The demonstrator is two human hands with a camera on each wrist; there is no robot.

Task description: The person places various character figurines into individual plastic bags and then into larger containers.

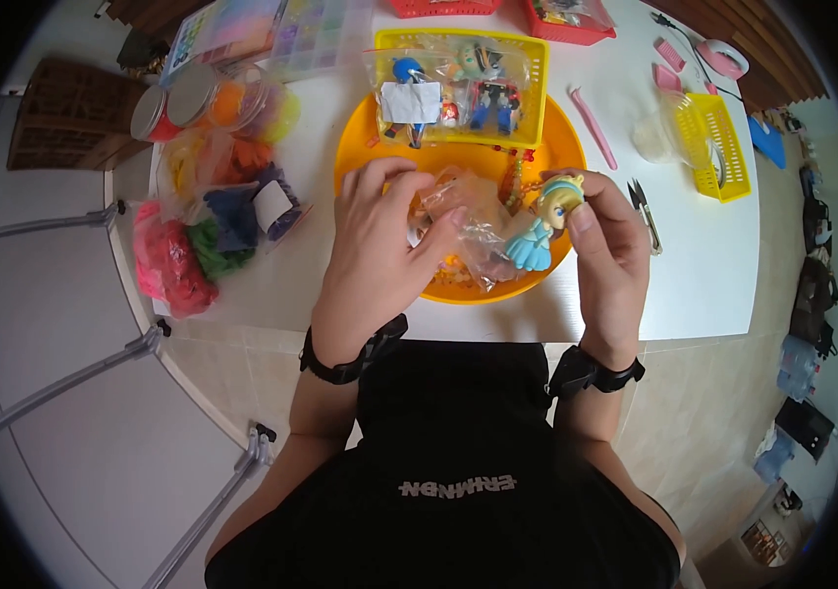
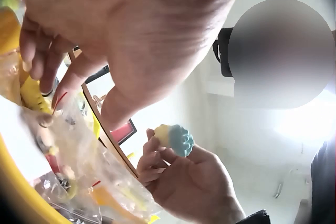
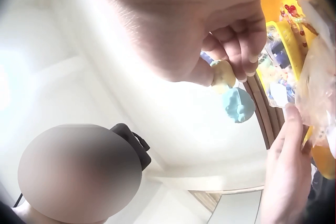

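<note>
A small princess doll (image 1: pixel 540 222) with yellow hair and a pale blue dress is pinched between the thumb and fingers of my right hand (image 1: pixel 611 245), over the right part of the round orange tray (image 1: pixel 564 147). In the right wrist view the doll's blue skirt (image 3: pixel 239 105) hangs below the fingertips. My left hand (image 1: pixel 378 240) lies over the tray's left part, thumb spread from the loosely bent fingers. Its fingertips are right at a clear plastic bag (image 1: pixel 478 211), whose contents are partly hidden. In the left wrist view more crumpled bag plastic (image 2: pixel 79 134) lies beneath the fingers.
A yellow basket (image 1: pixel 540 83) with bagged figurines (image 1: pixel 494 106) overlaps the tray's back. Jars (image 1: pixel 193 96) and bags of coloured material (image 1: pixel 183 257) stand left. Pink tweezers (image 1: pixel 594 128), scissors (image 1: pixel 646 216) and another yellow basket (image 1: pixel 730 128) lie right. Red baskets (image 1: pixel 573 29) stand behind.
</note>
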